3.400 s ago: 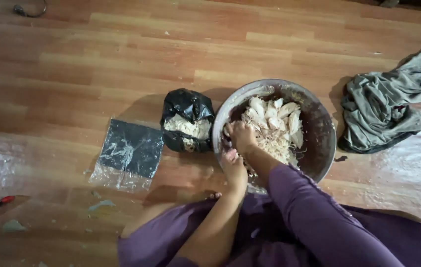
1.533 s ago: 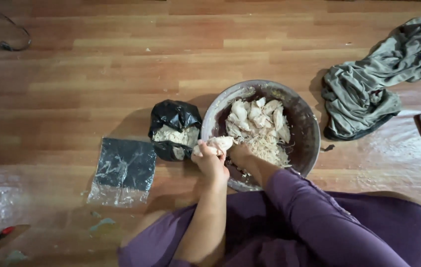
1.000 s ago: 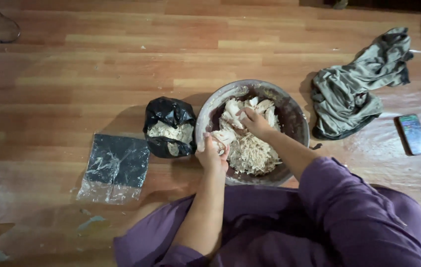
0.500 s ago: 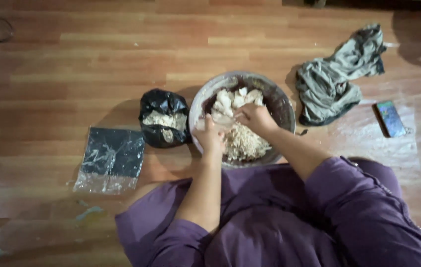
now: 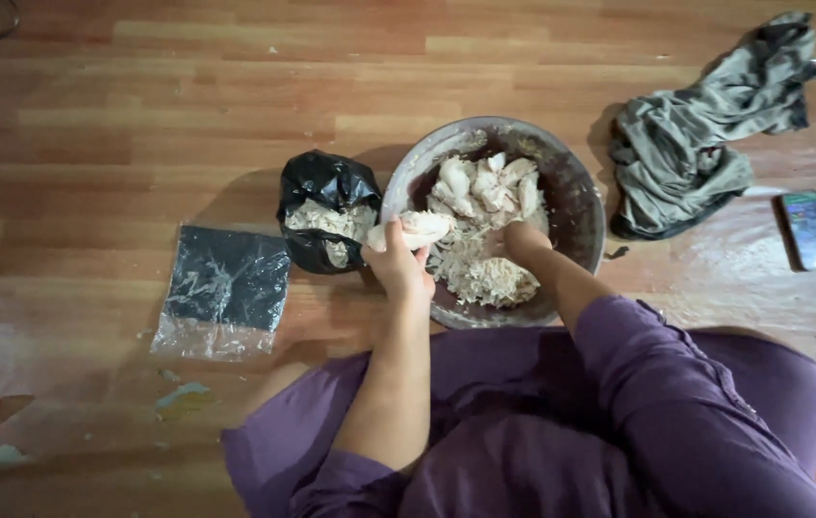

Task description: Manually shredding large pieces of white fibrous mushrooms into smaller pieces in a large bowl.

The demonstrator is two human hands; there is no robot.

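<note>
The left hand (image 5: 398, 264) is holding a pale piece of meat (image 5: 419, 228) over the near edge of the metal bowl (image 5: 580, 206), its fingers curled tight around it. The right hand (image 5: 526, 240) is pressing down into the shredded meat (image 5: 484, 273) inside the bowl; I cannot tell how its fingers are sitting. A black bag (image 5: 326, 206) is sitting just left of the bowl on the floor (image 5: 139, 115).

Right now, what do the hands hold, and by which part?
The left hand grips a pale meat piece by its near end. The right hand rests in the bowl; its hold is unclear.
</note>
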